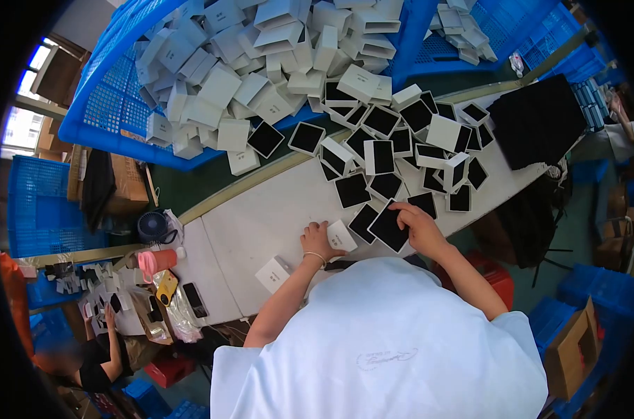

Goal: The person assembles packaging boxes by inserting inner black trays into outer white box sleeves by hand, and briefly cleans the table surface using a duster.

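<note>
My left hand point(317, 241) grips the near side of a small white box point(342, 238) with grey print, low over the table's front edge. A second printed white box point(273, 274) lies to its left, beside my forearm. My right hand point(423, 229) holds an open white box with a black lining point(388, 228) at its upper right corner, the fingers bent over the black face. Another black-lined box point(362, 223) lies just left of it. Beyond both hands, several more black-lined boxes point(379, 156) are heaped on the white table point(261, 209).
A blue crate point(111, 105) full of white box sleeves point(219, 85) stands at the back. Black sheets point(537, 120) are stacked at the right end. At left are a pink bottle point(156, 262), a small fan point(155, 226) and a phone point(194, 299). Another person point(100, 353) sits lower left.
</note>
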{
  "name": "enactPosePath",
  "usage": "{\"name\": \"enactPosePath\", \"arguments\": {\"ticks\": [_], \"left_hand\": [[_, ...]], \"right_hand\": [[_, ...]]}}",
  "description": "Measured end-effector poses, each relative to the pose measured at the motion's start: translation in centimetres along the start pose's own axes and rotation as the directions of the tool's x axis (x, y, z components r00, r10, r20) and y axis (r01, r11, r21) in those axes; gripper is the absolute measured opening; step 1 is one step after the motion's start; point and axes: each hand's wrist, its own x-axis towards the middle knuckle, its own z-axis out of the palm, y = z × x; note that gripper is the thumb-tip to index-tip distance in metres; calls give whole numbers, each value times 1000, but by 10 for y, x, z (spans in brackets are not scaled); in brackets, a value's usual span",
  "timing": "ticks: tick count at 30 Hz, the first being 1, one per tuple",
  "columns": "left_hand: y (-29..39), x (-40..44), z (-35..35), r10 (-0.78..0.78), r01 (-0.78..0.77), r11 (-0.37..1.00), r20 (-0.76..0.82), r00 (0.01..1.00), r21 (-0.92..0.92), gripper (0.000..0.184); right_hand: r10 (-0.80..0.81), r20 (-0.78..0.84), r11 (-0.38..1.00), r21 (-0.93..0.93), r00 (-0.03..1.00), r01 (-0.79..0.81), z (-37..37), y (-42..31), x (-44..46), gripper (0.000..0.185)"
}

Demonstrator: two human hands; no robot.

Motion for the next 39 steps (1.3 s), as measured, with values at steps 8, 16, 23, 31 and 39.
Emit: {"name": "enactPosePath", "arguments": {"ticks": [8,16,23,31,39], "left_hand": [[-7,3,-13,-20,40,947,65,998,-318,84],[4,-3,-94,262,-123,466,3,965,-876,34],[14,3,-102,137,-157,524,-99,986,-837,26],[15,8,-105,51,67,286,84,995,-956,30],[13,17,-110,21,106,250,115,993,-962,29]], "right_hand": [[-176,240,967,-138,955,213,-7,8,19,21],[-294,218,936,-131,931,326,-17,-26,43,21],[-121,99,992,-22,988,124,-15,-39,43,22],[-192,-17,978,-84,981,190,7,-36,31,22],[-153,132,947,-265,979,183,9,-50,28,14]]}}
